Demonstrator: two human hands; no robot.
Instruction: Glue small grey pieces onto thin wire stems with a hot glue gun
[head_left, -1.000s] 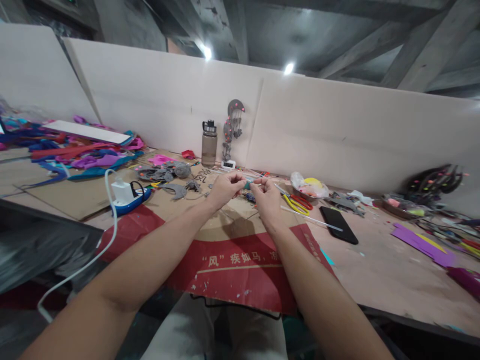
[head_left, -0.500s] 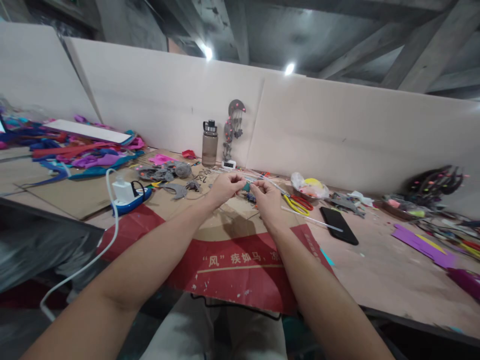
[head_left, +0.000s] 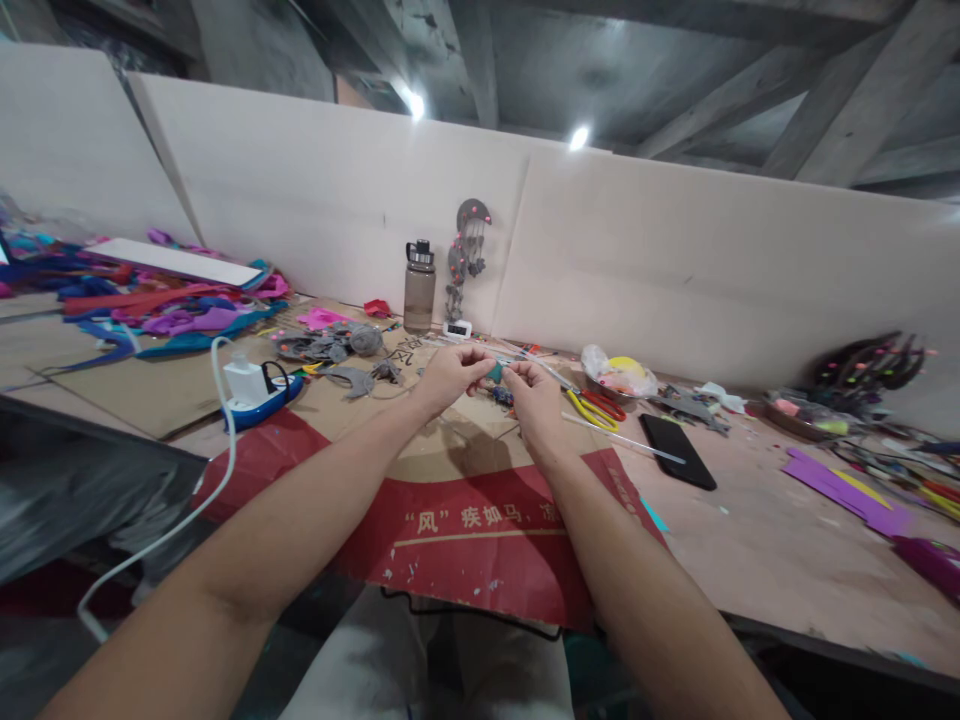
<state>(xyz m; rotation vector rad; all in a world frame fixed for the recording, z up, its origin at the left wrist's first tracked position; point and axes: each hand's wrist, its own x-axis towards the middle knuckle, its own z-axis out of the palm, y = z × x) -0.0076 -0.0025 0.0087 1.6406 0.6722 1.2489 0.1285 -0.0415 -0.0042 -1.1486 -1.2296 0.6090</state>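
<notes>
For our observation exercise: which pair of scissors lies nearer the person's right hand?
The yellow-handled scissors; the red-handled pair lies just beyond them from the right hand.

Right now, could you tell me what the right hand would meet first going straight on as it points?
Probably the left hand, just beyond the small teal piece both pinch; depth unclear.

Head-worn camera looks forward and down across the table (head_left: 750, 540).

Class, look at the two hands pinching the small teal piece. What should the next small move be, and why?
Probably lower the teal piece onto the cardboard: the left hand and right hand both pinch it above the sheet, unsupported.
</notes>
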